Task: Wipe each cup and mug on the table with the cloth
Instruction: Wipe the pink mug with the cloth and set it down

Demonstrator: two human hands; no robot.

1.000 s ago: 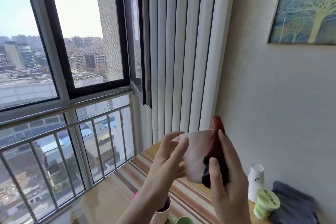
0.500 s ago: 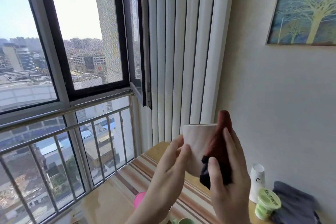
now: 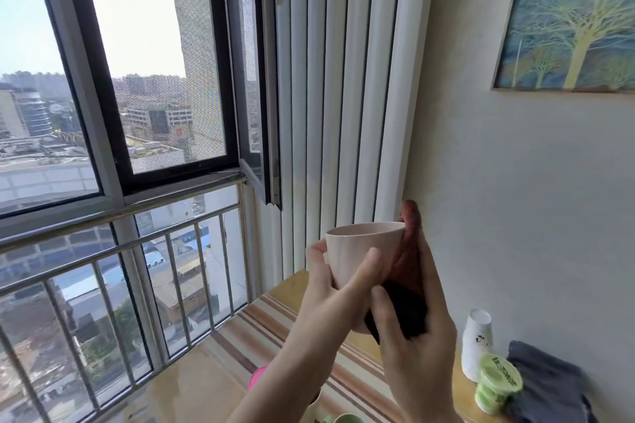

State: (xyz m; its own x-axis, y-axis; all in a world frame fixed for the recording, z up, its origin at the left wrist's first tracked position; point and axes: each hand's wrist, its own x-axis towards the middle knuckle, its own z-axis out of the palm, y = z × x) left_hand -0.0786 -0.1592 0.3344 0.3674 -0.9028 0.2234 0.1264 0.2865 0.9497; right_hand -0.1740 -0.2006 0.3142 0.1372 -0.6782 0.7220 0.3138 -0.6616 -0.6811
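Observation:
A pale pink cup (image 3: 360, 251) is held upright in the air above the table. My left hand (image 3: 330, 288) grips its near side with fingers and thumb. My right hand (image 3: 412, 336) presses a dark red cloth (image 3: 409, 261) against the cup's right wall, and a tip of the cloth sticks up past the rim. A bright pink cup (image 3: 257, 376) shows partly behind my left forearm on the table. A green cup rim (image 3: 343, 418) peeks in at the bottom edge.
The striped wooden table (image 3: 240, 330) runs along a window with a metal railing (image 3: 113, 251). At the right stand an upturned white paper cup (image 3: 476, 343), a tilted green cup (image 3: 494, 388) and a folded grey cloth (image 3: 553, 385) by the wall.
Both hands have lifted the pink cup a little and turned it more upright. The cloth has slid along the cup's right side.

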